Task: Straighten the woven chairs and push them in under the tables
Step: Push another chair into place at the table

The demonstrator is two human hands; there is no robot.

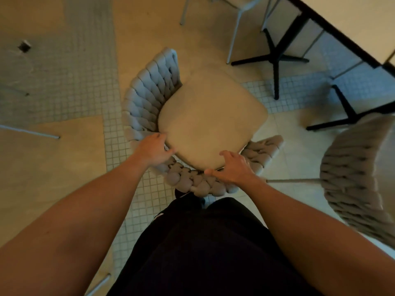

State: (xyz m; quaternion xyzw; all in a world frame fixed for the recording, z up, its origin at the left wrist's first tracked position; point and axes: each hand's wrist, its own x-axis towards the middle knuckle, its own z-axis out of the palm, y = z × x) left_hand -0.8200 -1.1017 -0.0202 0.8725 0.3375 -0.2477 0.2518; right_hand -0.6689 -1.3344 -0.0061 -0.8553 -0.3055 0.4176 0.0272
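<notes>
The grey woven chair with a beige seat cushion (211,116) stands clear of the black-edged table (342,24). The left hand (152,149) and right hand (233,167) both curl their fingers over its braided backrest.

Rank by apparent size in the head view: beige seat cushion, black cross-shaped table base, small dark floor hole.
1. Beige seat cushion
2. Black cross-shaped table base, farther away, so true size unsure
3. Small dark floor hole

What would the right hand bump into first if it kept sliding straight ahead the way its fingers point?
Most likely the tan seat cushion. The right hand rests on the woven chair's backrest with its fingers already reaching over the cushion's near edge, though the height gap is hard to judge.
</notes>
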